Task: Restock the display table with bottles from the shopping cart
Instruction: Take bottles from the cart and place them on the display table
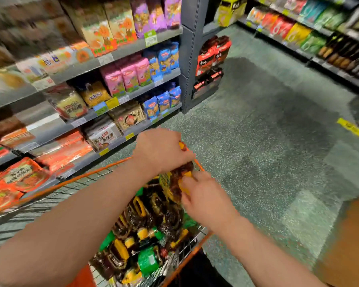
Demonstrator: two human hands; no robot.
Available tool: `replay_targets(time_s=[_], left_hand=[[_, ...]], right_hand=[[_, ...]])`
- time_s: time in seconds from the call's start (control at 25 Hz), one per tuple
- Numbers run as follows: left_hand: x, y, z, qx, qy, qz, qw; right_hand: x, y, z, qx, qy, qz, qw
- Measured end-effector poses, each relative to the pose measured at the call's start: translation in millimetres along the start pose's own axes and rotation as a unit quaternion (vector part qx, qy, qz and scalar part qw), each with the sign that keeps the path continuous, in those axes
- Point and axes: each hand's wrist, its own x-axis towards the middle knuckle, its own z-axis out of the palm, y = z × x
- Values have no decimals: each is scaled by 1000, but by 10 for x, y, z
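An orange-rimmed wire shopping cart [87, 175] stands in front of me, piled with several dark bottles [145, 230] that have yellow handles, yellow caps and green labels. At the cart's far end my left hand [160, 150] is closed over the top of one dark bottle [174, 183], a yellow cap showing by its fingers. My right hand [203, 195] grips the same bottle lower down, around its yellow handle. The bottle is tilted and raised a little above the pile. No display table is in view.
Grey shelves [120, 52] packed with noodle and snack packets run along the left, close to the cart. A shelf end [211, 59] holds red and black packets. More shelving [298, 32] lines the far right. Green speckled floor [267, 141] lies ahead; a brown surface [350, 245] sits at right.
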Motion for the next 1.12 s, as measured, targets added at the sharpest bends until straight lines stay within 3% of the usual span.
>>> replay_targets(time_s=[0.2,0.48,0.8,1.04,1.12], left_hand=[[-420,524,-622,60,116,76,988],[-1103,1544,-1213,81,203,243,945],[-2000,2735,-1431,52,183,439,878],[-3139,3976,-1386,37,168,580,796],[-3603,4381,-1383,33,176,625,759]], right_hand=[[-511,-148,-491,85,142,248,955],[-1638,-121,-1242,-145,159,387,897],[-3267,-17,-1483,-84,250,483,835],[-5014,-361,-1714,-104,223,584,774],[-5619,-474,-1729,-93,213,634,737]])
